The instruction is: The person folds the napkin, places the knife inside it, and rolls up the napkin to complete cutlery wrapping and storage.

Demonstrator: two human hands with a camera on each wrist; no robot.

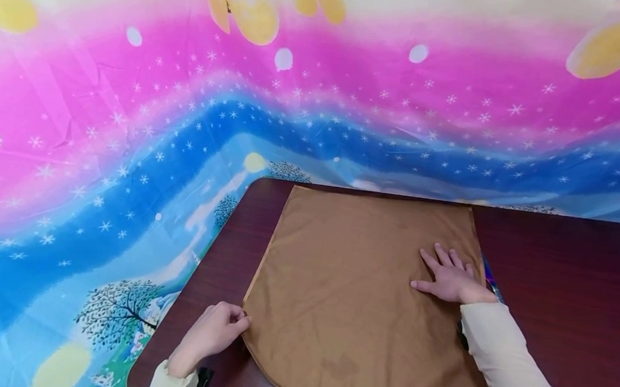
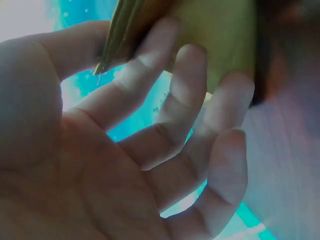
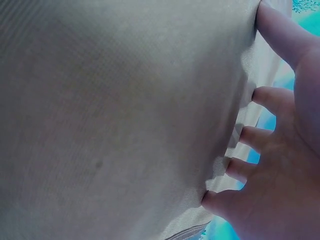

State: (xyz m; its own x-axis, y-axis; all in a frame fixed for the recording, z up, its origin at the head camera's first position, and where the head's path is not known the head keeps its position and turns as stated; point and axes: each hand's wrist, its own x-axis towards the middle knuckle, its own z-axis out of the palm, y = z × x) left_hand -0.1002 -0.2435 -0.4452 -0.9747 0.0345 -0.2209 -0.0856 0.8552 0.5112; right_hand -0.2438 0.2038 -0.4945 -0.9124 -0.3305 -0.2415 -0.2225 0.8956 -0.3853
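The left hand (image 1: 213, 334) pinches the brown cloth (image 1: 353, 295) by its edge; the right hand (image 1: 450, 279) rests spread on it.

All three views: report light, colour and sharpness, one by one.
Head: bright, with the brown cloth and printed backdrop fairly clear; left wrist: left hand dim, upper-left corner washed out nearly white, right side soft and blurry; right wrist: brown cloth looks greyish, right hand shaded against bright cyan backdrop.
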